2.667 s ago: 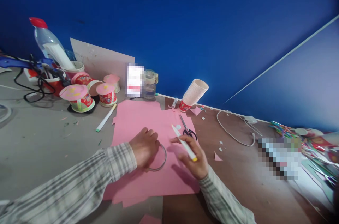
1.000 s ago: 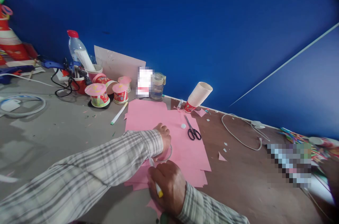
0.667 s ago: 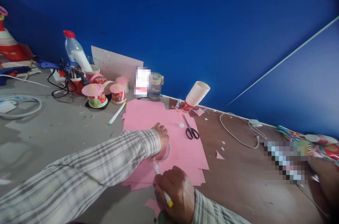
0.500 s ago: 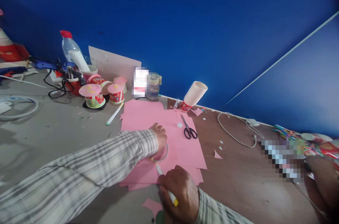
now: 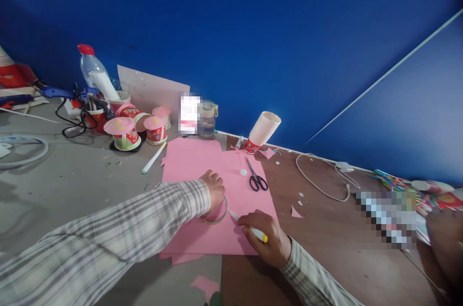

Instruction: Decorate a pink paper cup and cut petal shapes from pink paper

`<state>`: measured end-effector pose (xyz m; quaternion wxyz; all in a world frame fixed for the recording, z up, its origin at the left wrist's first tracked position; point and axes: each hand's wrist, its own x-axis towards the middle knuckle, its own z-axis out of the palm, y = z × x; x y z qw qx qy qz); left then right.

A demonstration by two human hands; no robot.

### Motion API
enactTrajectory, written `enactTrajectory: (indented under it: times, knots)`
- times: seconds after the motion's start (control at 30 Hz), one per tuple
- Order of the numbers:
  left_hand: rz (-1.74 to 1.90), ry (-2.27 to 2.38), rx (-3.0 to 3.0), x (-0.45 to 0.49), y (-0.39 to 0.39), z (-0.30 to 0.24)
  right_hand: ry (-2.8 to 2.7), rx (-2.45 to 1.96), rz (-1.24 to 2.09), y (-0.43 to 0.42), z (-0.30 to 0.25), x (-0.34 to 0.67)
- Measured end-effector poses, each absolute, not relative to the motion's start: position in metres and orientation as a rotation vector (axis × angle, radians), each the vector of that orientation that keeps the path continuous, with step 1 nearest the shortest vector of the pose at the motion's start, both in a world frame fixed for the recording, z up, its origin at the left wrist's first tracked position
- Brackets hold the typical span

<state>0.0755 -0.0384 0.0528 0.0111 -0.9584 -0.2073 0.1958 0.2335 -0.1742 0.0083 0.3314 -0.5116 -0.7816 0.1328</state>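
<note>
My left hand (image 5: pixel 214 189) presses down on a clear, round ring-shaped thing (image 5: pixel 225 210), its fingers curled over the top. The forearm and hand hide much of that ring, so I cannot tell its exact kind. Under it lie pink paper sheets (image 5: pixel 191 156), stacked unevenly. My right hand (image 5: pixel 265 236) grips a white marker (image 5: pixel 257 233) with a yellow end. The marker's tip points up and left toward the ring, a short way to its right, close to the paper. Black-handled scissors (image 5: pixel 256 176) rest on the paper beyond my hands, beside a small white disc (image 5: pixel 243 172).
A leaning stack of paper cups (image 5: pixel 264 127) stands against the blue wall. On the left are a green-tipped marker (image 5: pixel 155 157), decorated cups (image 5: pixel 126 135) and a bottle (image 5: pixel 92 67). A white cable (image 5: pixel 318 190) and another person's hand (image 5: pixel 446 238) are at right.
My right hand has moved up and to the right with the marker, from below the ring to its right side. My left hand stays on the ring.
</note>
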Motion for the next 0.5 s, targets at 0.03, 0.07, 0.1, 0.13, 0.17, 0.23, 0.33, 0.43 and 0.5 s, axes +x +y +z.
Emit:
enactTrajectory:
  times: [0.03,0.07,0.1,0.13,0.17,0.23,0.33,0.43,0.5]
  knots:
    - [0.615,-0.647,-2.988,0.075,-0.039,0.054,-1.975,-1.365,0.401,-0.172,0.011,0.237]
    - [0.621,-0.650,-2.986,0.075,-0.040,0.056,-1.898,-1.393,0.480,-0.169,0.014,0.241]
    - [0.630,-0.657,-2.984,0.075,-0.041,0.057,-1.806,-1.417,0.562,-0.166,0.018,0.244]
    - [0.642,-0.668,-2.981,0.075,-0.042,0.057,-1.708,-1.436,0.645,-0.162,0.022,0.246]
    - [0.656,-0.681,-2.978,0.076,-0.043,0.058,-1.614,-1.440,0.719,-0.158,0.026,0.249]
    - [0.692,-0.713,-2.971,0.078,-0.045,0.058,-1.414,-1.413,0.820,-0.145,0.031,0.252]
    - [0.753,-0.755,-2.978,0.081,-0.047,0.057,-1.092,-1.282,0.967,-0.116,0.035,0.255]
    - [0.760,-0.819,-3.014,0.084,-0.049,0.057,-1.045,-1.249,1.008,-0.082,0.039,0.252]
    - [0.723,-0.909,-3.049,0.085,-0.050,0.054,-1.061,-1.250,1.069,-0.062,0.041,0.246]
